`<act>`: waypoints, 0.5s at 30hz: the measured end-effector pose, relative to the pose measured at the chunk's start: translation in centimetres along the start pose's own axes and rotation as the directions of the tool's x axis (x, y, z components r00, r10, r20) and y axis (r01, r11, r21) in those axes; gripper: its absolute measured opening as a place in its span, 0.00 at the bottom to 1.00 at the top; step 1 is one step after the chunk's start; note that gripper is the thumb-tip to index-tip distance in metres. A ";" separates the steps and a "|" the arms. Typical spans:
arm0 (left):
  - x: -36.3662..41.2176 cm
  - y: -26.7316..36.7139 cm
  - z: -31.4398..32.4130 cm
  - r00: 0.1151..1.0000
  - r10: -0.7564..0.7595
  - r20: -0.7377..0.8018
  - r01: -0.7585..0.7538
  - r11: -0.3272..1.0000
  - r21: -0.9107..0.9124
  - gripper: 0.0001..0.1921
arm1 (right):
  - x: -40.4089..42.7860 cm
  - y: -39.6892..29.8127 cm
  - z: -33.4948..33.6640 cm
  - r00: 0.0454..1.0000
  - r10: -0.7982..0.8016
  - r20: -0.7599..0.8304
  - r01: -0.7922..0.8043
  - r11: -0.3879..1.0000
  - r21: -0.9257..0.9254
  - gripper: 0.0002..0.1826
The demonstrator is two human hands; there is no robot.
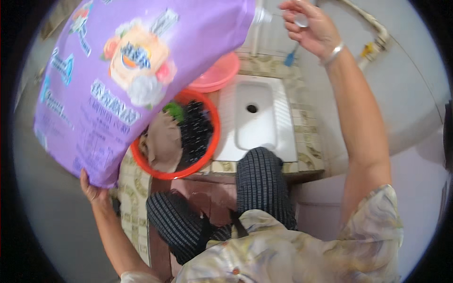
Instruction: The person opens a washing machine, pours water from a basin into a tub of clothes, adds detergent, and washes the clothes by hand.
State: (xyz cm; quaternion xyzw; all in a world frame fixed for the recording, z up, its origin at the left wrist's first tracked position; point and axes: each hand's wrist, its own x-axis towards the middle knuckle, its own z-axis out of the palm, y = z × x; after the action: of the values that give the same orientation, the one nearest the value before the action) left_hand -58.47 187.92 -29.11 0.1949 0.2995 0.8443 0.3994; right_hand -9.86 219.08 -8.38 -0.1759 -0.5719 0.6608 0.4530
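Observation:
A large purple detergent pouch (170, 60) with printed flowers and writing spans the upper left, tilted over the basin. My left hand (93, 192) grips its lower corner; most of those fingers are hidden behind it. At the pouch's upper right is a translucent spout (261, 16). Just right of the spout and apart from it, my right hand (313, 30) holds a small clear round cap (301, 20) against its fingers. Below the pouch, a red-orange basin (216, 136) contains dark patterned cloth (196, 132), beige cloth (164, 139) and something green (175, 112).
A pink basin (221, 74) stands behind the red-orange one. The white squat toilet (289, 141) is set into the tiled raised floor (309, 136), right of the basins. A pipe with a yellow valve (368, 49) runs along the right wall. My knees are at the step's edge.

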 end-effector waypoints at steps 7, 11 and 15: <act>1.4 -13.1 2.8 0.984 -0.024 0.178 -0.028 0.959 0.284 0.32 | -4.5 3.9 -10.8 0.976 0.204 -0.071 -0.209 0.808 -0.551 0.20; 3.3 -8.3 3.4 0.971 -0.100 0.216 0.032 0.954 0.299 0.30 | -1.6 1.9 -5.5 0.908 0.363 -0.207 -0.400 0.611 -0.683 0.20; 2.5 -4.1 5.2 0.981 -0.128 0.145 0.076 0.945 0.319 0.30 | 0.6 -0.9 -3.2 0.816 0.507 -0.279 -0.456 0.265 -0.850 0.18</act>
State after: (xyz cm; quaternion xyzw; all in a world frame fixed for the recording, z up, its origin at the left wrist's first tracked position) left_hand -54.76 193.82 -27.71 0.3082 0.4050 0.7456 0.4301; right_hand -7.43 221.44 -8.29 -0.5349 -0.7595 0.3663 0.0538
